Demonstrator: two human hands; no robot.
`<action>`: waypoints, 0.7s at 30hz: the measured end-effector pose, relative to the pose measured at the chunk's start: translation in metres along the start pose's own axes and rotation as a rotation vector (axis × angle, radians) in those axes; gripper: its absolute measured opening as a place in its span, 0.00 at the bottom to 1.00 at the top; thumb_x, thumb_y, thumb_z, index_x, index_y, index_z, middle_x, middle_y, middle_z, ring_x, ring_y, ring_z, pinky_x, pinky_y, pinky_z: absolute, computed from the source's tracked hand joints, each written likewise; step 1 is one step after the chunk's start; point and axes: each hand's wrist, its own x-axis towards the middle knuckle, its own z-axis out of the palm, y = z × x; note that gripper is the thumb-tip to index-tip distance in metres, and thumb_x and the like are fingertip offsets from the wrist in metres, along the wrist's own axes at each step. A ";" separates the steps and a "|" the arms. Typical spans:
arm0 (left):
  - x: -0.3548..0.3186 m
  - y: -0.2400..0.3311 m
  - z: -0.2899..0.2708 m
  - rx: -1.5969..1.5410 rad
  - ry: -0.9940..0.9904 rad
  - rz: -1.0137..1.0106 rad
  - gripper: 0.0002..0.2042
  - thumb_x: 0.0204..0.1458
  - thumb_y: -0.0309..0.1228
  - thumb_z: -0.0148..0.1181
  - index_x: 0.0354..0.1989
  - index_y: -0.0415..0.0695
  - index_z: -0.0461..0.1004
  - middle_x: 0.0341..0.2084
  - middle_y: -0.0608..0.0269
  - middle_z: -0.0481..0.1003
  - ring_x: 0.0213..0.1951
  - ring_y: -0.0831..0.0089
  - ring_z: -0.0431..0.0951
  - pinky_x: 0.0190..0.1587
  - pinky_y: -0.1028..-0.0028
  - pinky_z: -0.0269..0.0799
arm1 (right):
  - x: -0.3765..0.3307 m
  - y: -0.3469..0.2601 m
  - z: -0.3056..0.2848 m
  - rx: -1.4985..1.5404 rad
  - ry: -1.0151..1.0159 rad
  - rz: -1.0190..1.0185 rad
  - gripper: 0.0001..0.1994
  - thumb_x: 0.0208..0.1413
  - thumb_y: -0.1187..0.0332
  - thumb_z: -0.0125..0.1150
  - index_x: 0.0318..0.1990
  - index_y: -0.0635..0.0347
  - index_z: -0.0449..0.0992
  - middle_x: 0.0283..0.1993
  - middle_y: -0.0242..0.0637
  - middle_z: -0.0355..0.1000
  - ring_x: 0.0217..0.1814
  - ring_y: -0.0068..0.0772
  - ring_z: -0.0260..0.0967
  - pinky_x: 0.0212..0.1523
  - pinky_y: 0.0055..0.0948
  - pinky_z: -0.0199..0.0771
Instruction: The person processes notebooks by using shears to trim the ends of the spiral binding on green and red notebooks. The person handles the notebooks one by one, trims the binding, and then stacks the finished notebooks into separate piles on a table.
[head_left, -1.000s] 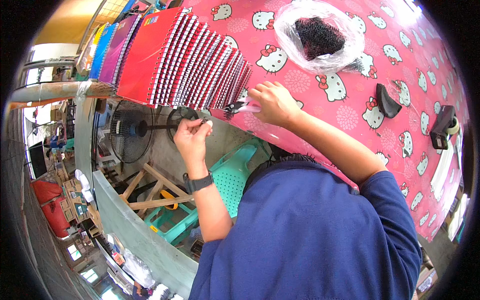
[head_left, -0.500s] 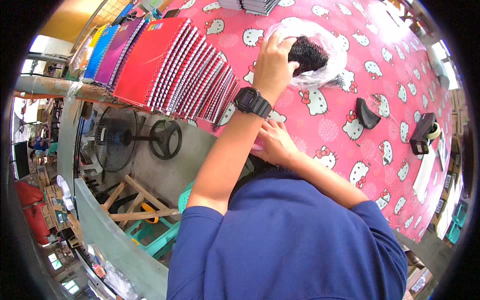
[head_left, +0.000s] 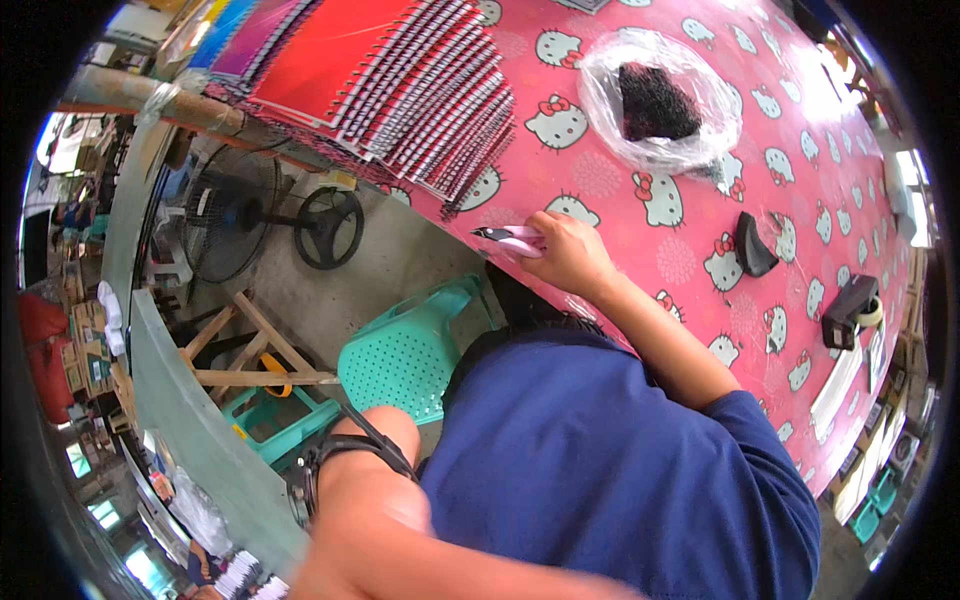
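Note:
My right hand (head_left: 570,252) is closed around a pair of pink-handled pliers (head_left: 515,240) at the table's left edge, their dark tip pointing left. Very close and smeared by motion, my left hand (head_left: 400,550) fills the lower edge; its fingers cannot be read. A black watch (head_left: 315,465) is on that wrist. Beyond the right hand stands a clear plastic bag (head_left: 610,130), open at the top, with a heap of fine black pieces (head_left: 655,105) in it. Red spiral notebooks (head_left: 320,70) lie fanned along the table's far left edge.
A pink patterned cover spreads over the table (head_left: 650,245). On it sit a curved black object (head_left: 752,245) and a black tape dispenser (head_left: 850,310). Left of the table are a green plastic chair (head_left: 395,350), a fan (head_left: 235,215) and a wooden frame (head_left: 270,378).
My left hand has left the plastic bag and come back close to me, low in view. The pliers in my right hand now show plainly. The whole view has shifted.

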 end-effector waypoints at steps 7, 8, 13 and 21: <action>-0.134 -0.147 0.020 0.086 0.549 -1.030 0.13 0.48 0.25 0.62 0.42 0.36 0.72 0.41 0.57 0.75 0.42 0.74 0.74 0.46 0.75 0.70 | 0.026 0.006 0.008 -0.217 0.106 -0.068 0.21 0.37 0.64 0.63 0.42 0.59 0.72 0.40 0.41 0.70 0.47 0.45 0.66 0.47 0.43 0.64; -0.160 -0.166 0.027 0.173 0.517 -1.089 0.16 0.46 0.27 0.65 0.43 0.36 0.72 0.41 0.57 0.75 0.41 0.73 0.75 0.46 0.74 0.71 | 0.029 0.003 0.008 -0.219 0.097 -0.085 0.21 0.37 0.64 0.63 0.42 0.59 0.72 0.40 0.41 0.70 0.47 0.45 0.66 0.47 0.43 0.64; -0.171 -0.207 0.073 0.261 0.505 -1.074 0.20 0.41 0.28 0.70 0.43 0.38 0.72 0.38 0.58 0.75 0.40 0.71 0.75 0.43 0.73 0.71 | 0.034 0.000 0.012 -0.305 0.138 -0.090 0.24 0.36 0.64 0.63 0.45 0.58 0.72 0.43 0.40 0.70 0.50 0.44 0.65 0.49 0.45 0.63; -0.179 -0.221 0.078 0.358 0.617 -1.000 0.10 0.44 0.24 0.66 0.34 0.36 0.75 0.27 0.60 0.78 0.28 0.75 0.78 0.33 0.76 0.74 | 0.034 -0.003 0.012 -0.298 0.185 -0.104 0.24 0.35 0.63 0.65 0.45 0.58 0.72 0.43 0.40 0.71 0.51 0.45 0.66 0.49 0.44 0.63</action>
